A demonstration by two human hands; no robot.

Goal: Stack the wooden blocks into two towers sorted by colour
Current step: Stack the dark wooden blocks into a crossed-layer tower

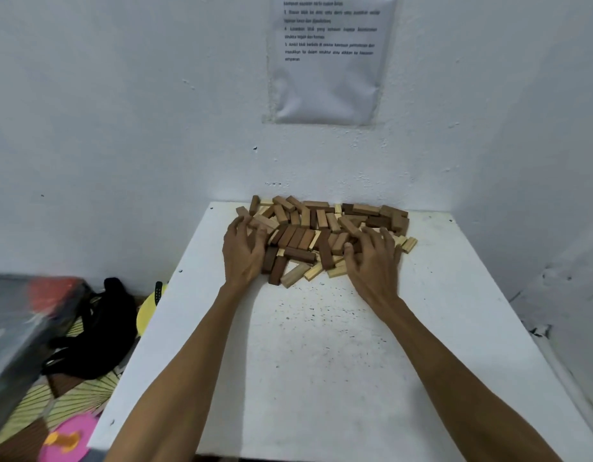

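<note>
Dim cool light, soft shadows, blurry w/ edge distortion.

Head view, down over table [322, 361]

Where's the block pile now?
In the head view, the block pile lies on the table by the far wall, with the left hand and right hand on its sides.

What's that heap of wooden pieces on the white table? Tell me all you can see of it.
The pile of blocks is a loose heap of small oblong wooden bars, some dark brown, some pale. They lie flat or tilted across one another; no tower stands. It sits at the far edge of the white table, against the wall. The left hand rests on its left side, the right hand on its right, fingers spread.
</note>
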